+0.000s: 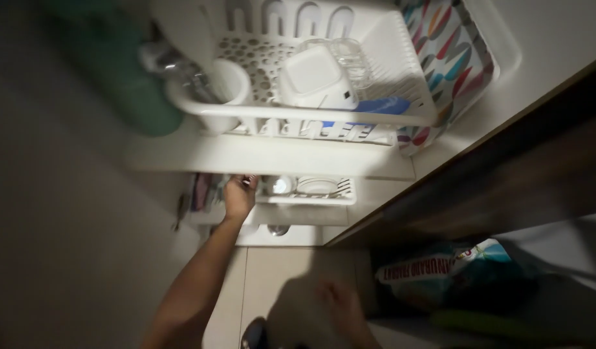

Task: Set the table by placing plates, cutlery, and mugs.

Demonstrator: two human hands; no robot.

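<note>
My left hand reaches down to the lower tier of a white dish rack, with its fingertips at that tier's left end, next to a glass and stacked plates. Whether the fingers grip anything is hidden. My right hand hangs low in shadow over the tiled floor, too blurred to show its fingers. The rack's top tier holds a white cup, an upturned square white container, a blue item and some cutlery.
A tray with a colourful leaf pattern lies right of the top tier. At the upper left is a blurred green object. A dark wooden edge runs diagonally at right, with a printed plastic bag below it.
</note>
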